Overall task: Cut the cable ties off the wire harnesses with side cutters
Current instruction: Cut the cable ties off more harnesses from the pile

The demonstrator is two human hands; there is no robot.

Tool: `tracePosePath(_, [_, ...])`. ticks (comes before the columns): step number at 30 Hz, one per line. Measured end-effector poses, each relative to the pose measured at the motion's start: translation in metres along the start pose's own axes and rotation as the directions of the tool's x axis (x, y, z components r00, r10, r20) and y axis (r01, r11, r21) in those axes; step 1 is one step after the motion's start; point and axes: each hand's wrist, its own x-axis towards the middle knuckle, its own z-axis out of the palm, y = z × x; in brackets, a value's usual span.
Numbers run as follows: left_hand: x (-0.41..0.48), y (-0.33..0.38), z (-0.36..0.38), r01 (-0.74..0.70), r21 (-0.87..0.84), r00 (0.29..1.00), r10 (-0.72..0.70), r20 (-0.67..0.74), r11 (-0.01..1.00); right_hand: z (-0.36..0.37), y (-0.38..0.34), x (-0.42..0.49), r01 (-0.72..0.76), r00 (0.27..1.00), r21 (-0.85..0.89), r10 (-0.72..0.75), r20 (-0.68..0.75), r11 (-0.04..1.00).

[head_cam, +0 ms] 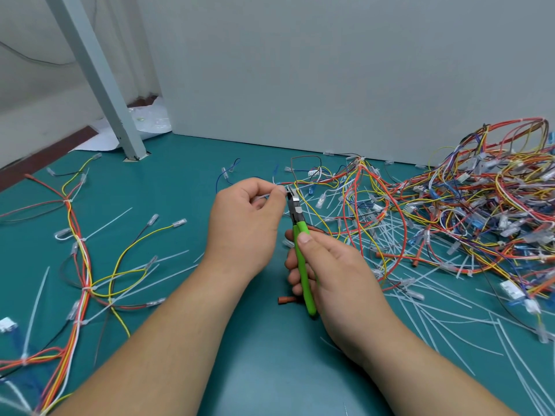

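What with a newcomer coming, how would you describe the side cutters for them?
On the teal table, look left of the big wire pile. The side cutters are gripped in the right hand, tip at the cable tie the left hand pinches. Nothing else has bright green handles.

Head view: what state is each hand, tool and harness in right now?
left hand: pinches a cable tie.
right hand: grips the side cutters by the green handles.
side cutters: jaws at the pinched tie.
left harness: flat on the mat, ties still on.
right harness pile: tangled heap.
cut ties: loose, scattered.
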Motion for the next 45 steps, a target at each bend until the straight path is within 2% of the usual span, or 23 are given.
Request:
tracePosePath(3, [0.000,-0.001,0.000,0.008,-0.008,1.000,-0.008,0.000,1.000,0.000,0.001,0.000,0.015,1.000,-0.023,-0.016,-0.004,1.000])
tracePosePath(9, [0.000,-0.002,0.001,0.011,-0.016,1.000,-0.011,0.001,1.000,-0.001,0.004,0.001,-0.021,1.000,0.066,0.020,0.022,0.998])
tracePosePath(19, [0.001,-0.001,0.000,0.019,-0.006,1.000,-0.019,-0.004,1.000,-0.002,0.005,0.003,0.052,0.999,-0.097,-0.053,-0.010,0.994])
tracePosePath(30, [0.001,0.001,0.000,0.013,-0.002,1.000,-0.013,0.002,1.000,-0.002,0.005,0.003,0.091,0.996,-0.136,-0.093,-0.004,0.987])
tracePosePath(34, [0.007,-0.001,-0.005,0.055,-0.034,0.990,-0.059,-0.131,0.998,-0.004,0.004,0.001,0.107,0.994,-0.103,-0.108,-0.010,0.989])
tracePosePath(36, [0.011,-0.004,-0.011,0.082,0.024,0.983,-0.077,-0.165,0.996,-0.004,0.003,0.000,0.127,0.992,-0.071,-0.128,-0.009,0.989])
tracePosePath(38, [0.012,-0.007,-0.015,0.120,0.245,0.990,-0.100,-0.095,0.962,-0.004,0.004,-0.002,0.158,0.987,-0.051,-0.158,0.004,0.986])
tracePosePath(40, [0.008,-0.008,-0.016,0.124,0.558,0.991,-0.131,-0.028,0.820,-0.002,0.006,-0.004,0.181,0.983,-0.042,-0.181,0.021,0.983])
tracePosePath(41, [0.005,-0.007,-0.015,0.107,0.659,0.990,-0.139,-0.004,0.744,-0.001,0.006,-0.006,0.189,0.982,-0.040,-0.188,0.033,0.981])
tracePosePath(43, [0.002,-0.005,-0.011,0.082,0.729,0.989,-0.147,0.026,0.680,0.000,0.006,-0.008,0.198,0.980,-0.042,-0.196,0.044,0.979])
tracePosePath(44, [0.001,-0.003,-0.010,0.062,0.717,0.992,-0.124,0.034,0.695,0.000,0.006,-0.008,0.204,0.979,-0.041,-0.203,0.037,0.978])
tracePosePath(45, [0.001,-0.001,-0.009,0.038,0.652,0.996,-0.079,0.033,0.758,-0.001,0.005,-0.008,0.212,0.977,-0.038,-0.212,0.020,0.976])
